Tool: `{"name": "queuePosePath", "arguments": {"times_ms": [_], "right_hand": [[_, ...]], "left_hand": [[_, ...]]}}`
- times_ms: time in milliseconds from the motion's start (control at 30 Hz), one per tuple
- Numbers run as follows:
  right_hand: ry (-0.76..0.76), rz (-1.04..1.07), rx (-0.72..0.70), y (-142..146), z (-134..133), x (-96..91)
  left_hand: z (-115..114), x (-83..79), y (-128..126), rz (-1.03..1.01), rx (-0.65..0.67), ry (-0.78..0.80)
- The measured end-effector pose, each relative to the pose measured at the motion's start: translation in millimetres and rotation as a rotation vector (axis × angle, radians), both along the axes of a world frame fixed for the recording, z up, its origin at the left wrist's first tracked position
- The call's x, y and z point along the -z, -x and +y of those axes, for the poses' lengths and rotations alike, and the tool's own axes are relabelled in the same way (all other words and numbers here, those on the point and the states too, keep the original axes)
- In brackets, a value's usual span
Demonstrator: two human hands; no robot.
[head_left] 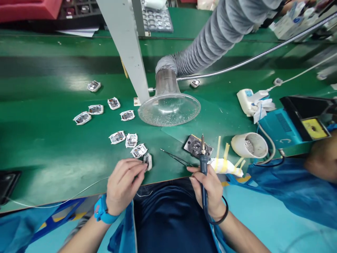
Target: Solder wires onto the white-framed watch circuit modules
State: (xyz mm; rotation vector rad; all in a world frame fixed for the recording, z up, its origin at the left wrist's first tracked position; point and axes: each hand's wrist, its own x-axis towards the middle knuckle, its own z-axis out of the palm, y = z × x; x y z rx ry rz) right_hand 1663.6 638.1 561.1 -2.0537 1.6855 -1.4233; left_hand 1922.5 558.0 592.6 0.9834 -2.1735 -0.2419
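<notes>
Small white-framed electronic module (148, 161): at near edge of green tabletop (52, 151), pinched in closed fingers of left hand (123, 186). Probably light, rigid, fragile; best taken by frame edges. Blue-handled soldering iron (203, 156): gripped pen-style in right hand (209, 188); handle only, tip likely hot. Thin silvery wire (65, 201): limp. No legible writing.
</notes>
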Motion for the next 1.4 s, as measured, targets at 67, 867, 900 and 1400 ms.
{"name": "queuePosePath", "arguments": {"times_ms": [67, 867, 900, 1400], "right_hand": [[-0.011, -0.02, -0.024, -3.0, 1.0, 1.6], [-0.083, 0.105, -0.304, -54.2, -14.5, 13.2], [-0.086, 0.114, -0.303, -53.5, -16.6, 14.2], [-0.012, -0.011, -0.387, -47.3, -4.6, -1.1]], "left_hand": [[5.0, 2.9, 4.4, 0.005, 0.084, -0.1], [9.6, 11.4, 1.4, -0.194, 0.098, -0.181], [13.0, 12.6, 1.1, -0.195, 0.078, -0.178], [8.9, -3.4, -42.6, -0.098, 0.42, -0.447]]}}
